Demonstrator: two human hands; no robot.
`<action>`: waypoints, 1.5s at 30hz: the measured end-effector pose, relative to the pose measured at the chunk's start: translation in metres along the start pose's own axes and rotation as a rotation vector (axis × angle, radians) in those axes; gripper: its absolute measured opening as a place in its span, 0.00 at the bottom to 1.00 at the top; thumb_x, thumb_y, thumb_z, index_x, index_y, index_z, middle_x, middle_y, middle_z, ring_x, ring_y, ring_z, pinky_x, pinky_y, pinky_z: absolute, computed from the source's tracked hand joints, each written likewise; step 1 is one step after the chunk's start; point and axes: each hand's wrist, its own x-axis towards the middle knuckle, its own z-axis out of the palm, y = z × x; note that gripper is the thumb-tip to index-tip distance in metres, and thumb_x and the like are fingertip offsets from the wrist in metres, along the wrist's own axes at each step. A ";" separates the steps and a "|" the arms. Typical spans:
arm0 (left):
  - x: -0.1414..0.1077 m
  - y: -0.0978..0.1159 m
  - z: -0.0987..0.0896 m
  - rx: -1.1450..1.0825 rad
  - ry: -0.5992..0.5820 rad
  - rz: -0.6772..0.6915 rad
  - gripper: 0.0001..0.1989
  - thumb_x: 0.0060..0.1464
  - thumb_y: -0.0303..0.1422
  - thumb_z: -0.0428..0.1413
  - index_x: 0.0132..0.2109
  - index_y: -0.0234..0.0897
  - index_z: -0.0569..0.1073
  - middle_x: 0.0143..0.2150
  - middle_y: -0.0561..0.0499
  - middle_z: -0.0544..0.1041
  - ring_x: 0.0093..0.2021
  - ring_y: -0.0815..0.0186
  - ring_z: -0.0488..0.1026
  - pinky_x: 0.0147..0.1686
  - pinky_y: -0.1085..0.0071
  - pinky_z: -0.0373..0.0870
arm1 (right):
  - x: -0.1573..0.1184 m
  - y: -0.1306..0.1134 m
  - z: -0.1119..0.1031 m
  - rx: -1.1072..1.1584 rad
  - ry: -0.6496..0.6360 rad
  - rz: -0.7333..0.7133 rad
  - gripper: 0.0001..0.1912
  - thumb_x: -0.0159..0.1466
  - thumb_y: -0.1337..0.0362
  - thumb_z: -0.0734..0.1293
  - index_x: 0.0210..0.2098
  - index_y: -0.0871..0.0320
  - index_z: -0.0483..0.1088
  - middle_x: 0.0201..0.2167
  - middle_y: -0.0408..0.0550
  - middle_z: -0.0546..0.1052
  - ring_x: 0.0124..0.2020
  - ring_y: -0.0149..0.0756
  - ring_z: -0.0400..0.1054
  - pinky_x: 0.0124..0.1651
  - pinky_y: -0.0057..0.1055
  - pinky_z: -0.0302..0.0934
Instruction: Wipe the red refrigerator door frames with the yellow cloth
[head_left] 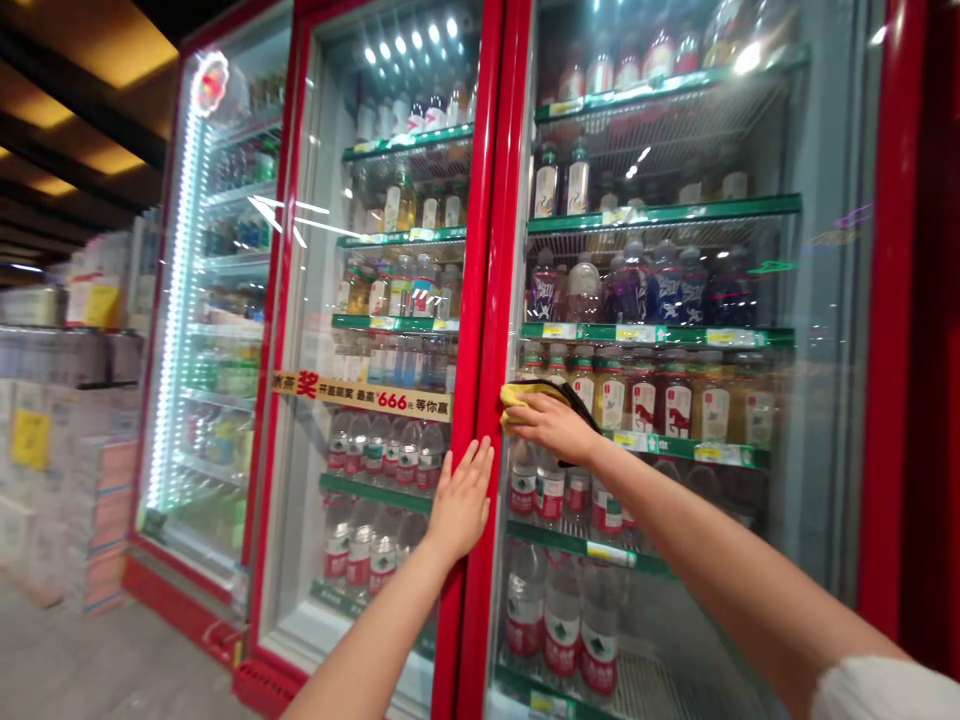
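My right hand point(555, 422) holds a yellow and dark cloth point(516, 395) against the glass of the right fridge door point(750, 560), close to its red frame. Part of the cloth sticks out above and behind the fingers. Lower and to the left, my left hand point(459, 505) lies flat with fingers stretched on the red frame of the neighbouring door point(476, 210), holding nothing. Both doors look closed. Behind the glass, shelves carry bottles of tea point(643, 400), purple and blue drinks point(664, 285) and water with red labels point(561, 625).
A printed promotional strip point(364, 393) crosses the left door's glass. Further left stands another lit fridge point(225, 330). Stacked boxes and packs point(56, 480) rise from the grey floor point(67, 660) at the far left.
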 end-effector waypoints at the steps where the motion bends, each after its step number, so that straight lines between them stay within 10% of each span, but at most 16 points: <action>1: 0.000 0.000 -0.001 -0.004 -0.002 0.004 0.43 0.58 0.32 0.53 0.76 0.36 0.43 0.77 0.43 0.51 0.76 0.58 0.48 0.73 0.49 0.45 | 0.002 0.004 -0.007 -0.002 0.002 0.006 0.17 0.72 0.66 0.62 0.57 0.48 0.74 0.61 0.45 0.75 0.66 0.41 0.62 0.67 0.42 0.60; 6: 0.001 -0.004 -0.007 -0.047 -0.058 0.045 0.40 0.59 0.30 0.51 0.75 0.34 0.47 0.76 0.41 0.53 0.76 0.58 0.48 0.73 0.48 0.46 | 0.062 0.029 -0.035 -0.050 0.188 0.298 0.22 0.74 0.66 0.57 0.65 0.47 0.67 0.69 0.46 0.66 0.71 0.44 0.55 0.70 0.47 0.54; 11: -0.003 -0.009 -0.015 -0.032 -0.068 0.056 0.40 0.58 0.26 0.50 0.75 0.33 0.45 0.77 0.44 0.47 0.77 0.58 0.44 0.73 0.48 0.46 | 0.089 0.021 -0.017 -0.024 0.134 0.391 0.22 0.74 0.62 0.57 0.66 0.48 0.65 0.72 0.46 0.61 0.73 0.52 0.51 0.71 0.57 0.49; 26: -0.048 -0.010 -0.018 -0.073 0.024 -0.154 0.37 0.60 0.22 0.44 0.75 0.31 0.46 0.76 0.41 0.50 0.77 0.56 0.41 0.73 0.46 0.48 | -0.066 -0.153 0.102 0.110 -0.059 -0.025 0.35 0.64 0.72 0.64 0.69 0.49 0.61 0.72 0.47 0.62 0.72 0.50 0.54 0.69 0.49 0.54; 30: -0.046 -0.011 -0.020 -0.099 0.019 -0.094 0.39 0.58 0.21 0.45 0.75 0.33 0.46 0.76 0.41 0.52 0.77 0.56 0.42 0.73 0.45 0.49 | -0.066 -0.107 0.072 0.127 -0.075 -0.176 0.29 0.67 0.68 0.64 0.67 0.48 0.64 0.70 0.42 0.64 0.70 0.44 0.57 0.68 0.43 0.56; 34: -0.032 -0.013 -0.025 -0.136 0.049 -0.131 0.39 0.59 0.23 0.46 0.75 0.35 0.44 0.76 0.41 0.51 0.77 0.54 0.42 0.73 0.43 0.48 | -0.009 -0.027 0.015 0.011 0.084 0.321 0.27 0.72 0.62 0.60 0.70 0.56 0.59 0.70 0.51 0.64 0.73 0.53 0.51 0.72 0.57 0.44; 37: -0.027 -0.012 -0.029 -0.162 0.041 -0.154 0.38 0.60 0.24 0.47 0.75 0.36 0.46 0.77 0.42 0.50 0.77 0.54 0.42 0.73 0.42 0.47 | 0.024 -0.011 0.005 -0.005 0.143 0.497 0.25 0.72 0.60 0.59 0.67 0.55 0.63 0.72 0.50 0.61 0.74 0.57 0.46 0.72 0.65 0.35; 45: -0.045 -0.003 -0.023 -0.178 -0.010 -0.182 0.34 0.61 0.25 0.46 0.74 0.35 0.51 0.76 0.41 0.53 0.77 0.54 0.42 0.73 0.42 0.47 | -0.063 -0.151 0.087 0.084 0.000 0.283 0.24 0.70 0.66 0.62 0.65 0.54 0.66 0.71 0.50 0.63 0.74 0.52 0.49 0.69 0.52 0.51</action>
